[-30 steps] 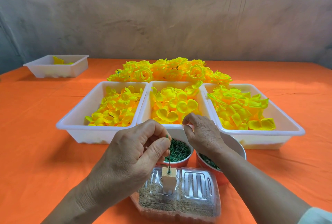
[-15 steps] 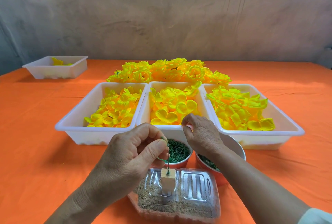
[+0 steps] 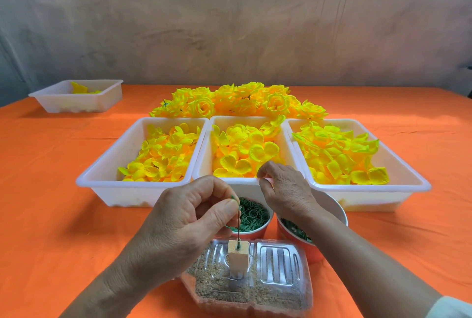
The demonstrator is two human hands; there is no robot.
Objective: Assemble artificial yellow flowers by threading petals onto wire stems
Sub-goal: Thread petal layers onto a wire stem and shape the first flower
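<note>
Orange counter [image 3: 51, 190], three white trays [image 3: 102, 177] full of yellow petals [image 3: 242, 154]. They look featherlight and floppy, so I'd nip one by its edge, no squeezing. Right grip [image 3: 286, 190] curls at the middle tray [image 3: 219, 180] near rim; can't tell if it's got a petal. Left grip [image 3: 189, 220] is pinched on top of the wire stem [image 3: 238, 225], thin and probably bendy, standing in a little wooden block [image 3: 238, 254]. I'd hold it gently.

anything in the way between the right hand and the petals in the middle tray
Nothing visible does. The right hand sits at the near rim of the middle tray, its fingers curled just over that rim beside the nearest petals. The left hand pinches the wire stem, off to the side.
</note>
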